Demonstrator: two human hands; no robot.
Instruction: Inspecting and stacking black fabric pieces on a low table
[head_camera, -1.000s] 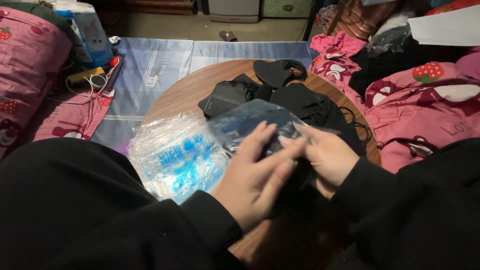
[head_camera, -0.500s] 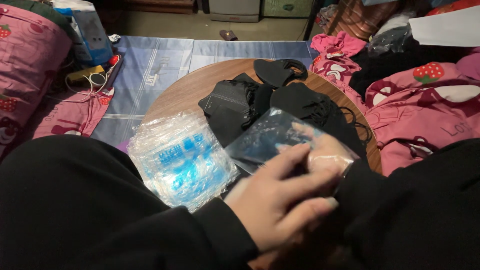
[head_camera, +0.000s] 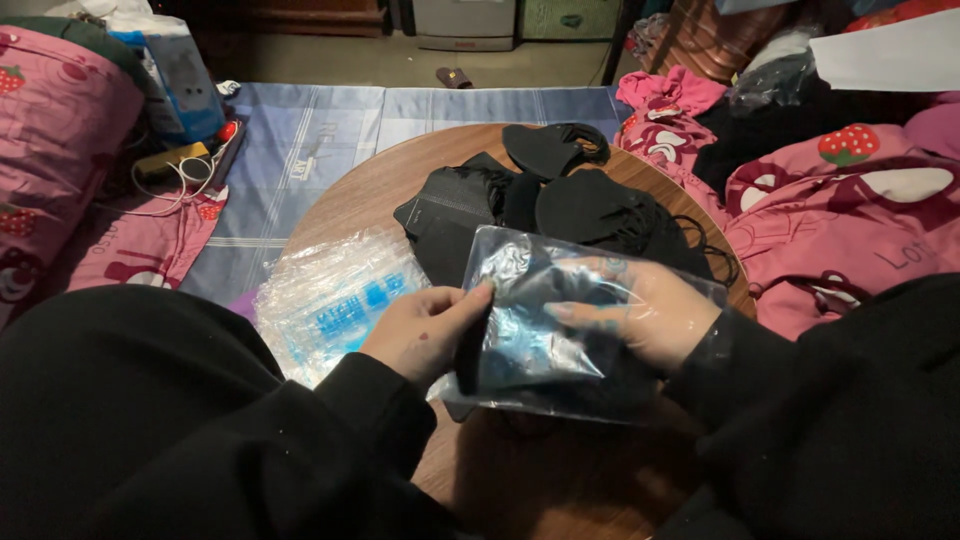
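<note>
We held a clear plastic bag (head_camera: 560, 330) over the near part of the round wooden worktop (head_camera: 380, 190), with something dark inside it that we took for a black mask (head_camera: 490, 355), though the plastic glare made it hard to be sure. Our left hand (head_camera: 425, 330) pinched the bag's left edge, thumb on top and fingers curled underneath. Our right hand (head_camera: 650, 315) sat inside or behind the plastic, seen through the film, its fingers (head_camera: 585, 312) laid out flat and pointing left; we could not tell whether it gripped anything. Both sleeves were black.

Just left of the bag, touching our left hand's side of the worktop, lay a stack of clear bags with blue print (head_camera: 335, 305). Beyond the held bag, toward the middle and far side of the worktop, a heap of black masks (head_camera: 570, 205) lay loose with ear loops trailing. Pink bedding with strawberry prints (head_camera: 850, 200) crowded the right, a pink cushion (head_camera: 60, 120) the left, and a blue checked mat (head_camera: 320, 130) covered the floor beyond
</note>
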